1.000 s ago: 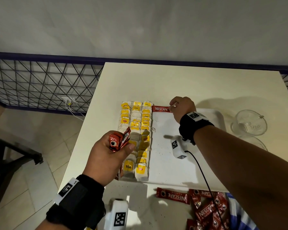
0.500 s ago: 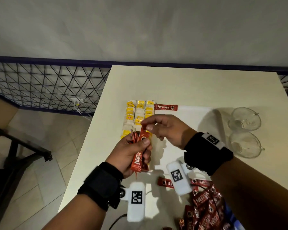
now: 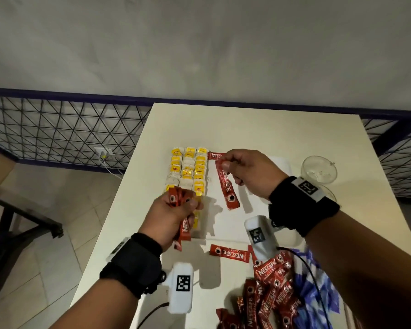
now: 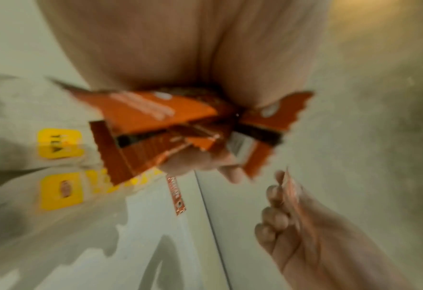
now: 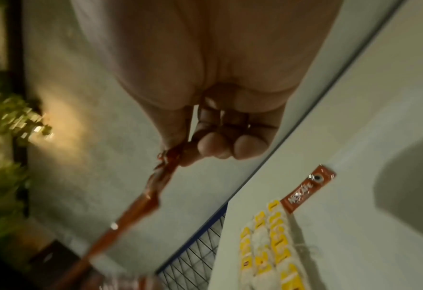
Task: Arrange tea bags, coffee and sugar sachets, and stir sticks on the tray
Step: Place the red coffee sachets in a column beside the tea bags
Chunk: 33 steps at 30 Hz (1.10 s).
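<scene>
A white tray (image 3: 233, 224) lies on the table with yellow-tagged tea bags (image 3: 189, 169) in rows along its left side. One red coffee sachet (image 3: 214, 156) lies flat at the tray's far edge, also visible as the laid sachet (image 5: 307, 189). My right hand (image 3: 243, 172) pinches the top of another red coffee sachet (image 3: 227, 186), which hangs over the tray. My left hand (image 3: 176, 210) grips a bunch of red coffee sachets (image 4: 170, 129) above the tray's near left corner.
A loose pile of coffee sachets (image 3: 268, 286) lies at the table's near edge on a blue patterned cloth (image 3: 318, 293), with one sachet (image 3: 229, 252) apart. Two clear glass cups (image 3: 318, 172) stand right of the tray. A wire railing (image 3: 64, 129) runs left.
My right hand left the first sachet at the tray's far edge, came back to the left hand's bunch, pulled one sachet out and now carries it out over the tray.
</scene>
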{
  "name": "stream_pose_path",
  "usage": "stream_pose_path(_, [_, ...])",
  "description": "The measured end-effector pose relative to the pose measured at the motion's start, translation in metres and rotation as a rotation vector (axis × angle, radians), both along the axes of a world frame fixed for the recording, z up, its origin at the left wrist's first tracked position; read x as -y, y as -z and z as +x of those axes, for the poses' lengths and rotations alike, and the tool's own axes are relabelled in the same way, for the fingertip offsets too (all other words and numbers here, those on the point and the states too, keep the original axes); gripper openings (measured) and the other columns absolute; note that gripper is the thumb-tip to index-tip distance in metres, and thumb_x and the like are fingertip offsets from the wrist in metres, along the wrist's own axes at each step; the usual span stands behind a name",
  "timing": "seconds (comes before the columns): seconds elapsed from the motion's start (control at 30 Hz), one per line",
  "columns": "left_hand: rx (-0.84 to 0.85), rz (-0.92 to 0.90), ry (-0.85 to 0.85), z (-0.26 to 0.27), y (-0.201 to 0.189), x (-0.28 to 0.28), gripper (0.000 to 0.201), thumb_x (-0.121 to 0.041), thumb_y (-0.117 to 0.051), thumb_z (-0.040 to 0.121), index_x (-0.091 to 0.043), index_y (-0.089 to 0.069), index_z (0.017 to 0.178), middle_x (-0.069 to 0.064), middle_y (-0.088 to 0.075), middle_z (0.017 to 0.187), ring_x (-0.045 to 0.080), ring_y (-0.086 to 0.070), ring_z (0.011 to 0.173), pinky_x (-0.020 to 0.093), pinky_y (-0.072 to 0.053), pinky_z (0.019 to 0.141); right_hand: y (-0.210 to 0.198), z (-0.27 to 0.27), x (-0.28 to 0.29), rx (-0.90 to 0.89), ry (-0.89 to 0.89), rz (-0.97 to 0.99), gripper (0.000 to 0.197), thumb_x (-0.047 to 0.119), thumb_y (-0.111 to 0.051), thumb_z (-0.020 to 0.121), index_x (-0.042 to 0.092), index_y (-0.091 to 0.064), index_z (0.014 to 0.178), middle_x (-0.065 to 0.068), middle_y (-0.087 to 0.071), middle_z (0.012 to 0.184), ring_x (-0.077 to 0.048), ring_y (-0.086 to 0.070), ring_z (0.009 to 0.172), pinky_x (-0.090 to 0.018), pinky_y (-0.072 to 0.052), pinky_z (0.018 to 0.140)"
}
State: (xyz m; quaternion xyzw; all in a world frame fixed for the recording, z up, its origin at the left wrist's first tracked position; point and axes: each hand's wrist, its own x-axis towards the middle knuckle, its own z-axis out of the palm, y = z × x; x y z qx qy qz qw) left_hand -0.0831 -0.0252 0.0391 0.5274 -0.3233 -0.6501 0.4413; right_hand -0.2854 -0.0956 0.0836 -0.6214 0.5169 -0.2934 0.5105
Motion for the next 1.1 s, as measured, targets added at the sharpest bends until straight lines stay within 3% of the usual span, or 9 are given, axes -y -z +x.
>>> stream_pose_path(0.1, [0.102,-0.126,-0.048,-0.010,-0.015,0.011,0.024,-0.016,-0.074,0.075,-0.003,-0.063,0.093,0.006,-0.065,0.069,0.016,-0.053,0.049,0.027,-0.046,0.047,-0.003,0.006,-0.005,-0.189,-0.173,-0.049,0.011,0.022,-0.061,0.092,0.027,-0.069,0.098,0.015,-0.065,0.080,0.002,-0.057,0.071,-0.016,-0.042,0.067])
stream_pose_path(0.17, [0.163,-0.190,-0.048,-0.021,-0.021,0.015,0.022,-0.017,-0.080,0.074,-0.008,-0.063,0.087,-0.002,-0.060,0.061,0.014,-0.054,0.052,0.026,-0.044,0.052,-0.001,0.012,-0.008,-0.194,-0.177,-0.055,0.011,0.021,-0.065,0.090,0.028,-0.064,0.099,0.013,-0.064,0.076,-0.001,-0.057,0.070,-0.023,-0.044,0.071])
stream_pose_path(0.27, [0.097,-0.186,-0.126,-0.028,-0.021,0.017,0.029,-0.017,-0.087,0.067,-0.015,-0.062,0.082,-0.002,-0.060,0.063,0.014,-0.055,0.054,0.028,-0.044,0.058,0.002,0.014,-0.012,-0.085,-0.066,-0.008,0.016,0.026,-0.069,0.086,0.027,-0.058,0.098,0.010,-0.065,0.076,-0.007,-0.058,0.068,-0.030,-0.046,0.069])
stream_pose_path(0.37, [-0.010,-0.177,-0.223,-0.030,-0.021,0.016,0.020,-0.004,-0.076,0.077,-0.012,-0.060,0.085,0.000,-0.062,0.063,0.014,-0.058,0.052,0.026,-0.047,0.054,0.006,0.013,-0.021,-0.085,-0.091,0.033,0.024,0.040,-0.068,0.084,0.023,-0.062,0.101,0.009,-0.065,0.079,-0.007,-0.061,0.071,-0.028,-0.050,0.067])
stream_pose_path(0.43, [-0.104,-0.141,-0.277,-0.033,-0.020,0.014,0.019,0.007,-0.065,0.083,-0.010,-0.058,0.086,0.001,-0.063,0.062,0.014,-0.059,0.050,0.024,-0.048,0.051,0.009,0.015,-0.024,-0.121,-0.117,0.013,0.017,0.034,-0.069,0.086,0.018,-0.066,0.091,0.004,-0.067,0.072,-0.011,-0.061,0.067,-0.035,-0.050,0.067])
stream_pose_path(0.6, [-0.233,-0.021,-0.377,-0.032,-0.013,0.012,0.014,0.001,-0.064,0.085,-0.012,-0.059,0.086,0.003,-0.054,0.058,0.014,-0.046,0.046,0.023,-0.041,0.048,0.010,0.014,-0.020,-0.089,-0.104,0.054,0.008,0.022,-0.067,0.088,0.017,-0.068,0.094,0.008,-0.063,0.070,-0.010,-0.059,0.065,-0.027,-0.048,0.065])
stream_pose_path(0.83, [-0.281,0.054,-0.441,-0.027,-0.007,0.014,0.014,-0.003,-0.064,0.087,-0.012,-0.058,0.096,0.003,-0.050,0.064,0.014,-0.046,0.049,0.025,-0.042,0.048,0.013,0.010,-0.017,0.050,0.004,0.095,0.008,0.012,-0.070,0.085,0.011,-0.067,0.093,-0.002,-0.062,0.071,-0.008,-0.057,0.057,-0.024,-0.050,0.063])
stream_pose_path(0.97, [-0.201,-0.014,-0.410,-0.026,-0.013,0.016,0.015,0.003,-0.064,0.086,-0.012,-0.061,0.089,-0.001,-0.061,0.062,0.011,-0.056,0.047,0.023,-0.047,0.047,0.017,0.003,-0.012,0.008,-0.006,0.091,0.008,0.009,-0.069,0.085,0.008,-0.068,0.094,0.000,-0.063,0.067,-0.004,-0.057,0.054,-0.018,-0.048,0.060])
stream_pose_path(1.1, [-0.184,0.000,-0.414,-0.026,-0.015,0.019,0.017,0.003,-0.062,0.087,-0.013,-0.061,0.085,-0.002,-0.061,0.056,0.011,-0.057,0.046,0.023,-0.046,0.046,0.025,0.000,-0.007,0.105,0.048,0.146,0.006,0.005,-0.068,0.086,0.010,-0.064,0.089,-0.005,-0.062,0.066,-0.010,-0.059,0.054,-0.022,-0.050,0.059])
